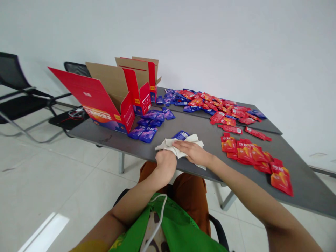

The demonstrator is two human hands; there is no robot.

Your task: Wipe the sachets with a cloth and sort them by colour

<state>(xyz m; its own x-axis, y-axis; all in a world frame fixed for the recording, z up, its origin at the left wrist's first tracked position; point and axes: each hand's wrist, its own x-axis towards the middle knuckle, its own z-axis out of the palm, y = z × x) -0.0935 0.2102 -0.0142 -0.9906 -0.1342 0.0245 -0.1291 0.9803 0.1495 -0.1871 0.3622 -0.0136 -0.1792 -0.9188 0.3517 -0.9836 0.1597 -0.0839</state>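
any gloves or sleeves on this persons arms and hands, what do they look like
The left hand and right hand are bare, with no gloves and no visible rings or watch. The left forearm and right forearm are uncovered too. The only sleeve showing is a yellow one, at the bottom edge of the view on the left arm.

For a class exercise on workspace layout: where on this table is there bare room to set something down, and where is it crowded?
Bare tabletop lies between the cloth and the near red sachets, and left of the blue sachets along the near edge. The far end is crowded with red and blue sachets.
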